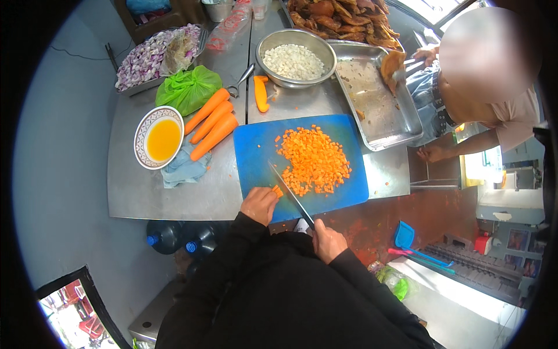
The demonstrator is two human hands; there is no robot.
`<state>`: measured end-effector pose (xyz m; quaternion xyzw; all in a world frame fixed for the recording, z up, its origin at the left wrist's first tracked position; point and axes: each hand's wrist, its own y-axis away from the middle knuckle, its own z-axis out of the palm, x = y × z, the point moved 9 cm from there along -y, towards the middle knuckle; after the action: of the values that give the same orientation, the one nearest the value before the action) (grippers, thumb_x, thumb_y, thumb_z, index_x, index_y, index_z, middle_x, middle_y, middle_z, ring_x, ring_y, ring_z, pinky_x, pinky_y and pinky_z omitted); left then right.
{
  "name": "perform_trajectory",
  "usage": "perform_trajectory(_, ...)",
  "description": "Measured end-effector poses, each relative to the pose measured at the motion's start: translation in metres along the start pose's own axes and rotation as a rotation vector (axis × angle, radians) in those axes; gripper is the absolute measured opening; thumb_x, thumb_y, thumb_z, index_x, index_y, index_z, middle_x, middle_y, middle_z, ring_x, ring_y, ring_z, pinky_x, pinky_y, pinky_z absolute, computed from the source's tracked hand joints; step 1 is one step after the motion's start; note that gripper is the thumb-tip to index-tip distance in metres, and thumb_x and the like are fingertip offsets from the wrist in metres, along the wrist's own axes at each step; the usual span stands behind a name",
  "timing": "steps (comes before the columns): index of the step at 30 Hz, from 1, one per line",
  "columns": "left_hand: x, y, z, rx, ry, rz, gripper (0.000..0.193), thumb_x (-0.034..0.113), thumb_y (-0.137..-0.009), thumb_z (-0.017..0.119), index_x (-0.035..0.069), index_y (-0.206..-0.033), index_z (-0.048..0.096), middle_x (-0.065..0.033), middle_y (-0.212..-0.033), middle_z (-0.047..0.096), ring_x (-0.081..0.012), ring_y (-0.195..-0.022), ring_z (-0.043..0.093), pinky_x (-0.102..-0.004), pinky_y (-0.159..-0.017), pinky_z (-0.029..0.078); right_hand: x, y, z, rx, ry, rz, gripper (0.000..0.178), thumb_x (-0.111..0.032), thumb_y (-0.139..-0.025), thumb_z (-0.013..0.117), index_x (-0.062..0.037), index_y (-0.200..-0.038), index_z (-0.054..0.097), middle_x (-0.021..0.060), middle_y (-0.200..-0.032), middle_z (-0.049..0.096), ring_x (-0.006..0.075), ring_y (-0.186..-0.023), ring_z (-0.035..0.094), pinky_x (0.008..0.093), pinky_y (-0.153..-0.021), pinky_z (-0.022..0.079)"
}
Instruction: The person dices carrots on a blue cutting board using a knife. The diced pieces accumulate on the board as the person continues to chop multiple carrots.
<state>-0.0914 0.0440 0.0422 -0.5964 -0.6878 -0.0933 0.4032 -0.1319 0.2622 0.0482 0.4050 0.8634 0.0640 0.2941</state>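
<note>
A blue cutting board (253, 139) lies at the table's near edge, with a pile of diced carrot (314, 160) on its right half. My left hand (260, 205) is closed on a small piece of carrot (278, 191) at the board's near left. My right hand (329, 242) grips a knife (296, 202) by its dark handle. The blade slants up and left across the board, right beside the carrot piece and along the pile's edge. Left of the board rest several whole peeled carrots (215, 136), with a peeler (240, 81) beyond their tips.
A patterned bowl of orange liquid (163, 142), a blue cloth (185, 166) and a green bag (189, 90) stand left. Farther back are chopped onion (148, 58), a steel bowl (273, 70) of white cubes and a metal tray (372, 110). A co-worker (494, 122) stands at the right.
</note>
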Motion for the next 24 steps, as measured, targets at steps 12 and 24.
perform_trajectory(12, 0.007, -0.002, -0.004, 0.003, -0.014, 0.034, 0.017, 0.004, -0.082, 0.078, 0.005, -0.096, 0.068, -0.0112, -0.101, 0.067, -0.0346, -0.095, 0.064, -0.0421, -0.082, 0.054, 0.001, -0.023, 0.016, -0.027, -0.087, 0.027, 0.016, -0.016, -0.099, 0.055, -0.0089, -0.110, 0.047, 0.0278, -0.079, 0.066, 0.0513, -0.075, 0.066, 0.0609, -0.066, 0.051)
perform_trajectory(24, 0.003, 0.001, 0.001, -0.019, -0.027, 0.009, 0.016, 0.006, -0.082, 0.079, 0.005, -0.095, 0.069, -0.0109, -0.100, 0.069, -0.0346, -0.094, 0.065, -0.0421, -0.081, 0.054, 0.002, -0.024, 0.027, -0.085, -0.104, 0.001, 0.018, -0.010, -0.095, 0.054, -0.0077, -0.112, 0.047, 0.0284, -0.084, 0.068, 0.0497, -0.078, 0.068, 0.0599, -0.067, 0.051)
